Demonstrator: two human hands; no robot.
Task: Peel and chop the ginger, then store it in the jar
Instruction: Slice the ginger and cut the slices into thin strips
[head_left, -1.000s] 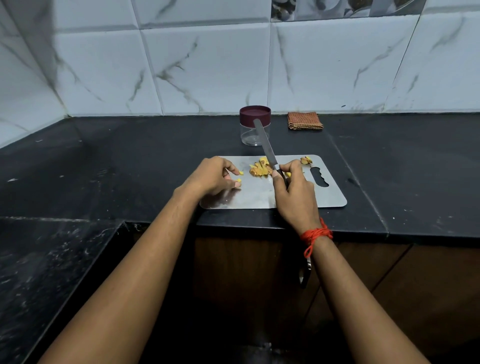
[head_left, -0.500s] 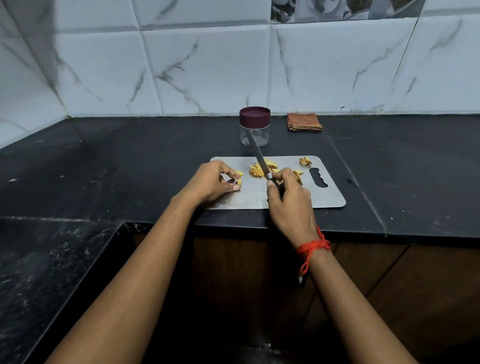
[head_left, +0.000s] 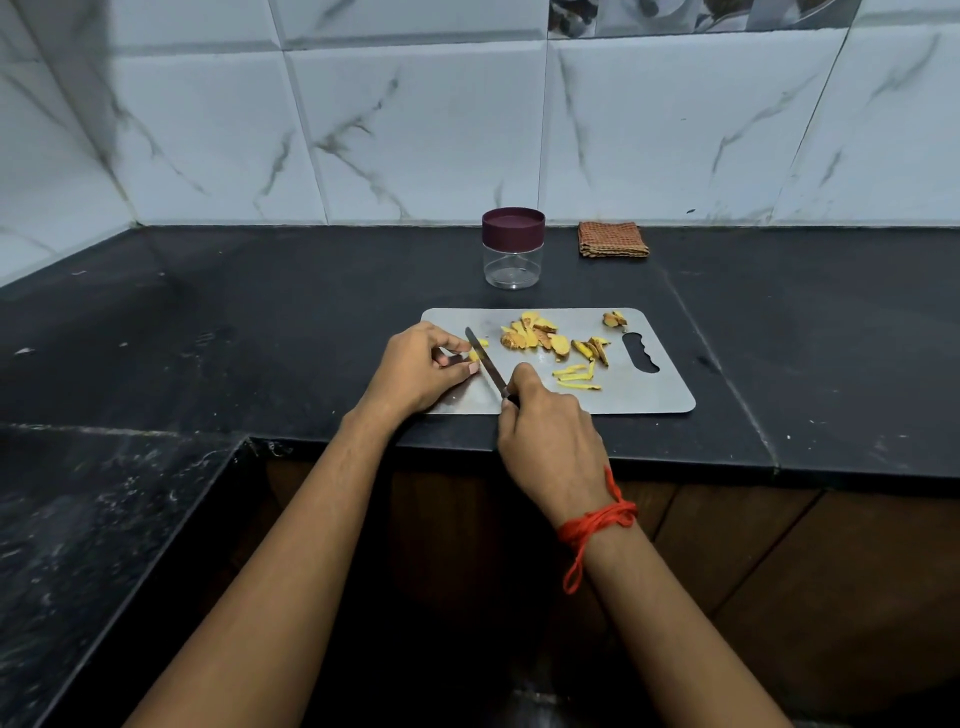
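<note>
Centre frame, the left hand (head_left: 421, 366) pinched a ginger piece (head_left: 477, 354) on the steel cutting board (head_left: 654, 397). The right hand (head_left: 550, 441) gripped the knife (head_left: 487, 366), its blade just beside that piece.

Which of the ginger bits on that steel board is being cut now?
The small yellow ginger piece pinched by the left hand, against the steel knife; the brownish peel heap and thin yellow strips lie loose further right.

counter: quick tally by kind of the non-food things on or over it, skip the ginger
jar: 1
folded cloth: 1
cutting board: 1
knife: 1, held in the right hand
ginger: skipped
total: 4
</note>
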